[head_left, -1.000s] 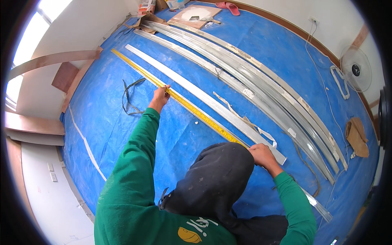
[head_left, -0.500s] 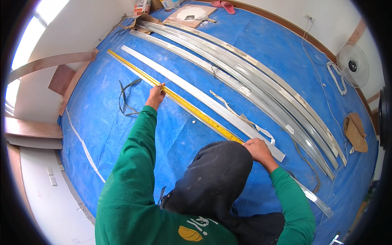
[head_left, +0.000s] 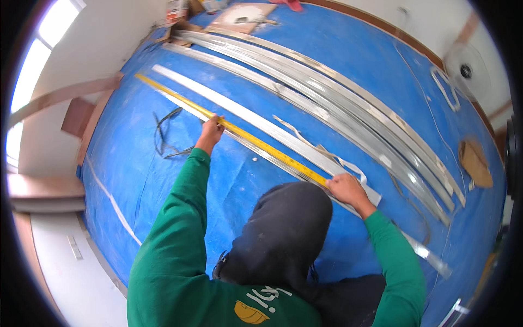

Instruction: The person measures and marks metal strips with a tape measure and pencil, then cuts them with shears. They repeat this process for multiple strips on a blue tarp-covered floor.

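A yellow tape measure blade [head_left: 267, 148] stretches diagonally in front of me, held slightly above a long, thin light metal strip [head_left: 253, 150] on the floor. My left hand [head_left: 211, 132] pinches the blade partway along it, fingers closed. At the nearer right end, my right hand [head_left: 347, 189] is closed around the tape measure; its case, if there, is hidden by the fingers. Just beyond the blade lies a wide white strip [head_left: 239, 111], roughly parallel to it. My raised dark-trousered knee [head_left: 291, 218] covers part of the floor between my arms.
Several long metal channels [head_left: 327, 92] lie farther back on the blue sheet [head_left: 212, 191]. A dark cord [head_left: 159, 133] is left of my left hand. A fan [head_left: 466, 71] and a brown cloth or bag [head_left: 475, 162] are at right; wooden framing [head_left: 81, 90] stands at left.
Both hands still grip the tape measure. The blade has lifted or shifted slightly off the thin strip, showing more of that strip beneath it. The whole view has tilted a little.
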A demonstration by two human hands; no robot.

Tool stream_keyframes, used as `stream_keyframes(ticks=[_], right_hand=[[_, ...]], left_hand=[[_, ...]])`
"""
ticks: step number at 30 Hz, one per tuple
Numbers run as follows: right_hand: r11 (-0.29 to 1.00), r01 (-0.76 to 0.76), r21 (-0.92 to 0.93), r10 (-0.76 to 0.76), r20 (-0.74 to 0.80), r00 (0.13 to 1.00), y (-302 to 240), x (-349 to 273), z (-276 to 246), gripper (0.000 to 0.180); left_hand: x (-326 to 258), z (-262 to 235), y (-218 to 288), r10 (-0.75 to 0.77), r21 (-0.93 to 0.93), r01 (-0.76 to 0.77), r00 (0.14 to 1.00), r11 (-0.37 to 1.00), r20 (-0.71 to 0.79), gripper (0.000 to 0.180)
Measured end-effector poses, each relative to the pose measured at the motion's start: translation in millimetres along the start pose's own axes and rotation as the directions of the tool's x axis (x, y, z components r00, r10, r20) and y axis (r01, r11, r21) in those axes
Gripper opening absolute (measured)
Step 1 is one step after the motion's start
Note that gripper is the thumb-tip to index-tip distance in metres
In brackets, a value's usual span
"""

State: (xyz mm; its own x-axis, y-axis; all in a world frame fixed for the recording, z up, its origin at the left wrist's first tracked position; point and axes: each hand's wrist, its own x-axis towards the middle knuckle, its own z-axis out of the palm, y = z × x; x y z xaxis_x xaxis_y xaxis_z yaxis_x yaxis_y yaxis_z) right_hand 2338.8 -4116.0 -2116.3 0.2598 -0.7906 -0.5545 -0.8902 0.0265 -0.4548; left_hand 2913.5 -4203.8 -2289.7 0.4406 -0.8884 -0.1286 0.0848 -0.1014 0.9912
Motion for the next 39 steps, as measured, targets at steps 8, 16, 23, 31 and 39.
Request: stream_keyframes(ticks=[8,16,23,31,39], right_hand=[[0.997,0.035,-0.067,-0.031,0.065,0.997,122.4,-34.5,-9.7,0.053],[0.924,-0.336,0.183,0.334,0.047,0.942,299.4,-164.0,-20.6,0.04],[0.886,-0.422,0.193,0.457,-0.209,0.865,349.8,-192.6,29.0,0.051],[0.865,-0.478,0.152,0.501,-0.26,0.825,345.8,-185.3,33.7,0.045],[0.872,-0.469,0.139,0.487,-0.324,0.811,339.9,-204.5,31.8,0.047]], left_hand=[[-47.1,29.1,-53.1,-0.347,-0.097,0.349,0.937,0.932,0.043,0.09],[-40.8,33.4,-37.4,-0.245,0.033,0.263,0.932,0.964,-0.268,0.095],[-161.5,266.8,77.8,0.128,0.36,-0.638,0.588,0.681,0.799,0.044],[-354.0,523.7,113.0,-0.312,-0.26,-0.864,-0.413,0.431,0.856,0.078],[-449.4,556.8,-48.4,-0.136,-0.137,-0.978,-0.159,0.155,0.978,0.059]])
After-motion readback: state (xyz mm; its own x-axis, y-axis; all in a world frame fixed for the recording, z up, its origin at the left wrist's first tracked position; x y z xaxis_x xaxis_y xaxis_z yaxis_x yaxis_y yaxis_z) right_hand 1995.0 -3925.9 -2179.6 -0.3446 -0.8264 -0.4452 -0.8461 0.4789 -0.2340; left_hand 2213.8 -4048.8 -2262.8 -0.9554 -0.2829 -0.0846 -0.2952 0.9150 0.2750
